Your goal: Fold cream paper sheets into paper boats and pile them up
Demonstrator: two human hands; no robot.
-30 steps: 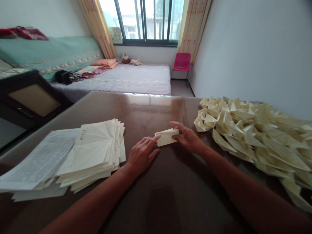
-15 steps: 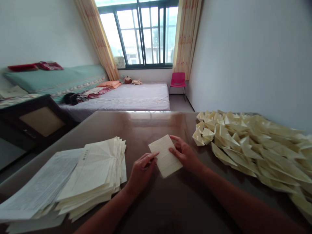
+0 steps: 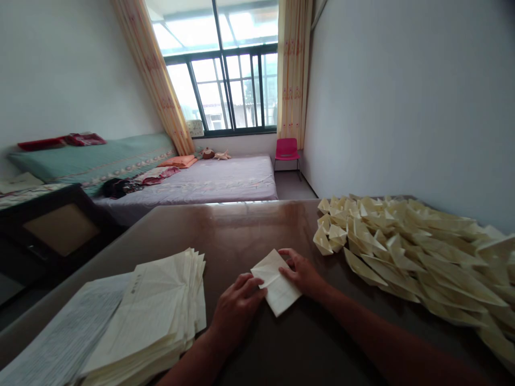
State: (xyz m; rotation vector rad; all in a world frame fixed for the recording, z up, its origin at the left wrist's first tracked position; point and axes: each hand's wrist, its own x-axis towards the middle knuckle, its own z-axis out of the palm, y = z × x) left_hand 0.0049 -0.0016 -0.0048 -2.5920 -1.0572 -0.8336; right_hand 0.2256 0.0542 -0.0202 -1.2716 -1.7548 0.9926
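A cream lined sheet of paper [image 3: 277, 284], partly folded, lies on the dark brown table [image 3: 249, 225] between my two hands. My left hand [image 3: 237, 308] presses its near left corner with curled fingers over a folded flap. My right hand [image 3: 301, 273] pinches the sheet's right edge, thumb and fingers on the paper. A stack of flat cream sheets [image 3: 153, 311] lies to the left of my left hand. A large heap of folded paper boats [image 3: 402, 246] covers the table to the right of my right hand.
Printed sheets [image 3: 52, 348] lie at the stack's left. Beyond the table stand a bed with a lilac cover [image 3: 217, 179], a green-covered bed [image 3: 92, 161], a pink chair [image 3: 286, 149], a window with curtains [image 3: 229, 91] and a dark cabinet [image 3: 52, 225]. A white wall runs along the right.
The folded paper was opened out flat, then a corner flap was folded over. Both hands stayed on it. The camera tilted upward, showing more window and wall.
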